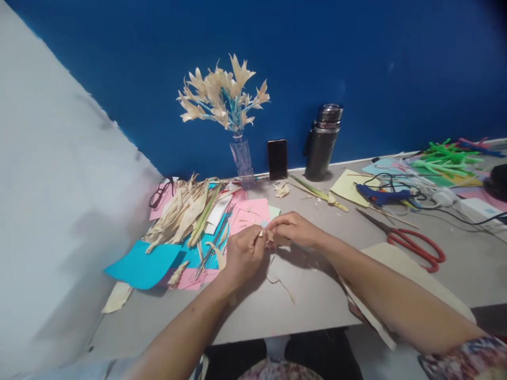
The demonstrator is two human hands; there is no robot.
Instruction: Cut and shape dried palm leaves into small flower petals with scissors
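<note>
Over the middle of the desk, my left hand [247, 247] and my right hand [295, 229] meet with fingertips close together. Between them is a small pale piece of corn husk [271, 237], mostly covered by my fingers. My left hand is closed in a pinch on it. The fingers of my right hand are bent and pressed together at the same spot; what they grip is hidden. A thin pale strand [273, 277] hangs below my hands and trails onto the desk. Pink paper with small scraps [249, 211] lies just beyond my left hand.
Dried husks [184, 206] pile on blue paper [144, 264] at left. A bottle [242, 161] of husk flowers [222, 89], a phone [278, 159] and a flask [324, 145] line the wall. Right are red-handled scissors [415, 243], a glue gun [380, 195] and green pipe cleaners [447, 161].
</note>
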